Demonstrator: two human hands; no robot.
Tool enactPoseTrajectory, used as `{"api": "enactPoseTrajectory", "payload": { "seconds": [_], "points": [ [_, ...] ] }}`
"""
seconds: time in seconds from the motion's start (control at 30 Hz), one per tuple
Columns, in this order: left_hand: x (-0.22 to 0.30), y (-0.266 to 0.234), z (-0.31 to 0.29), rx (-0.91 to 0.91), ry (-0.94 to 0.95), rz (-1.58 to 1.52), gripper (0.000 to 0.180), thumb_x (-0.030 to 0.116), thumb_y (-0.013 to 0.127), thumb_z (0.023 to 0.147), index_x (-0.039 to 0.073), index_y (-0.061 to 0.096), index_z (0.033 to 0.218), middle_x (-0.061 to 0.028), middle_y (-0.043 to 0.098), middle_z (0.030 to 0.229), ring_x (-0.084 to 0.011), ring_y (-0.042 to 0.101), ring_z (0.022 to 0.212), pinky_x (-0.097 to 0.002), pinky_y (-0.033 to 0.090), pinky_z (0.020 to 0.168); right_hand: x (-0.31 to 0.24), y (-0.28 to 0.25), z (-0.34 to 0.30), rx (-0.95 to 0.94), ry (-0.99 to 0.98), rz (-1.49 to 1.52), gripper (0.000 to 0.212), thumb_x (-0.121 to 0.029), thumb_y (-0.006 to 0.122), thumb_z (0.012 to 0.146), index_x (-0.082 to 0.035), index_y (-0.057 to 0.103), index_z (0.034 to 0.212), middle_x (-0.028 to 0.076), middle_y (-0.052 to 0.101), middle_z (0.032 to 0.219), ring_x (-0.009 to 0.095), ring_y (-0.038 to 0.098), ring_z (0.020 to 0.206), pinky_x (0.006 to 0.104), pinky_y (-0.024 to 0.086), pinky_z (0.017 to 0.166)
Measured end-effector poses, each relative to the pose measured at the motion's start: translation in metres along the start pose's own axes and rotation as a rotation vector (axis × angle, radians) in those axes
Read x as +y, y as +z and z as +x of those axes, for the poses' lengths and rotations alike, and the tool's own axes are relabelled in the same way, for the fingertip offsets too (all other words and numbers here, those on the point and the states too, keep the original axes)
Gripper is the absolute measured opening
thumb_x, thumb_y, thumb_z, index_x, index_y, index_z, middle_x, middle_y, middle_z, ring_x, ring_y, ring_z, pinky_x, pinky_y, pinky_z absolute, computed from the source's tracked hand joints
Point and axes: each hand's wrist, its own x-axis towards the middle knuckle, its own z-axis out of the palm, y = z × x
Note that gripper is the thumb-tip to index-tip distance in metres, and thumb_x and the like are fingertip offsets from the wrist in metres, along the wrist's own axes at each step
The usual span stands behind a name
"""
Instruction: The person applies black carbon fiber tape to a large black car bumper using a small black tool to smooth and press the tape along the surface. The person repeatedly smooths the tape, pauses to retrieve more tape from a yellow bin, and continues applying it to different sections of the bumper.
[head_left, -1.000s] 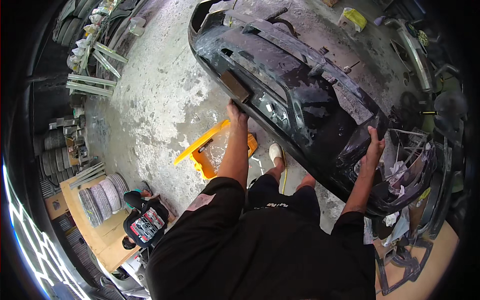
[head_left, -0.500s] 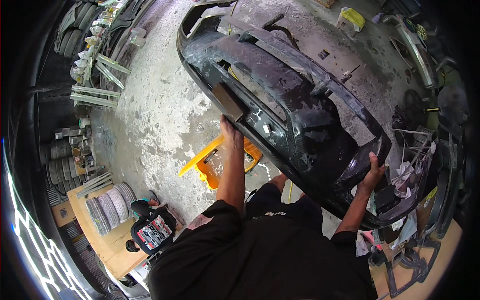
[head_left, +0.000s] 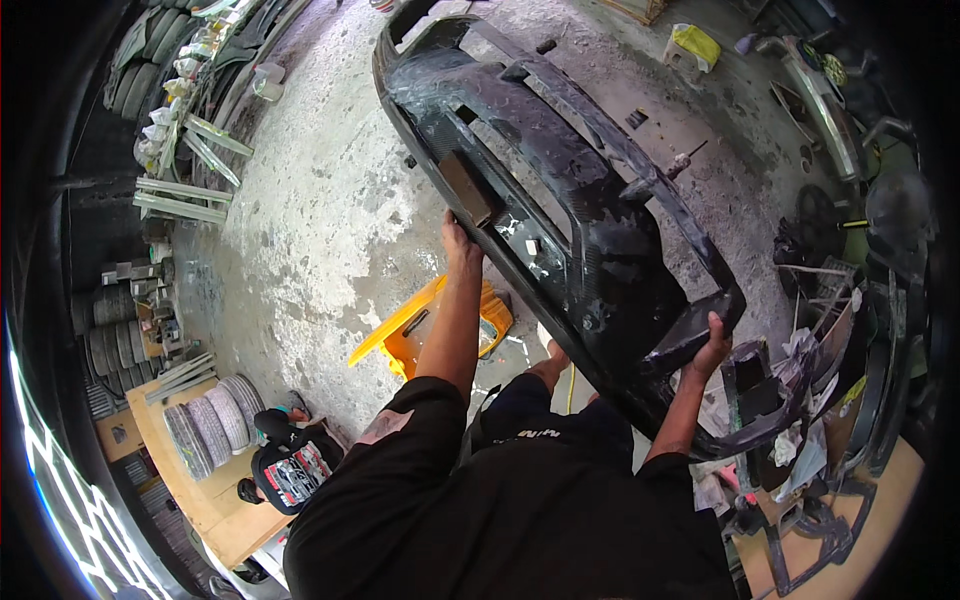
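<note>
At lower left, a co-worker's dark shirt (head_left: 296, 468) bears a printed graphic with lettering. Near centre, the left hand (head_left: 461, 244) grips the lower edge of the black bumper (head_left: 620, 250), which spans upper centre to right. Lettering on the dark shorts (head_left: 565, 420) is too small to read. The right hand (head_left: 710, 350) clamps the bumper's right end. Lifting looks done, setting down not; the patchy surface seems unfinished.

The head camera, a wide fisheye, looks steeply down from the wearer's head. The black T-shirt (head_left: 510, 500) sits very close, below the car bumper cover (head_left: 620, 250); that is near too. Farther off, concrete floor (head_left: 310, 210) spreads beyond the bumper cover, with tyres (head_left: 211, 420) well left of it.
</note>
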Motion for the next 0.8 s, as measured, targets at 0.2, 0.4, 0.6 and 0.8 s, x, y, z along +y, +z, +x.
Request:
{"api": "enactPoseTrajectory", "payload": {
  "seconds": [0.2,0.4,0.6,0.8],
  "points": [
    [-0.029,0.012,0.001,0.023,-0.011,0.031,0.043,0.029,0.036,0.111,0.001,0.059,0.134,-0.017,0.071,0.12,-0.0309,0.072,0.104,-0.0438,0.061,0.093,0.031,-0.024,0.007,0.063,0.053,-0.007,0.036,-0.023,0.077,0.087,-0.001,0.068,0.114,0.007,0.069,0.104,0.023,0.068,0.089,0.0387,0.056,0.082],
    [-0.037,0.016,-0.007,0.036,0.014,0.102,0.046,0.032,0.035,0.11,0.0,0.058,0.134,-0.0187,0.07,0.122,-0.0328,0.071,0.107,-0.046,0.059,0.098,0.023,-0.022,0.014,0.08,0.01,-0.016,0.038,-0.02,0.077,0.088,0.002,0.067,0.117,0.007,0.067,0.106,0.02,0.065,0.088,0.0354,0.053,0.082],
    [-0.024,0.001,0.001,0.008,0.063,0.127,0.047,0.031,0.033,0.11,-0.001,0.057,0.136,-0.0201,0.069,0.124,-0.0339,0.07,0.109,-0.0461,0.058,0.098,0.025,-0.016,0.015,-0.001,0.032,-0.003,0.033,-0.021,0.078,0.088,0.001,0.07,0.112,0.004,0.067,0.103,0.017,0.064,0.088,0.0338,0.052,0.082],
    [-0.007,-0.01,0.019,0.014,0.092,0.152,0.043,0.026,0.036,0.106,-0.001,0.063,0.127,-0.0188,0.07,0.122,-0.0343,0.071,0.105,-0.0479,0.06,0.095,0.037,-0.008,0.016,-0.018,0.0,0.016,0.022,-0.018,0.076,0.089,-0.004,0.071,0.105,0.002,0.067,0.096,0.016,0.064,0.083,0.0326,0.052,0.078]
  ]
}}
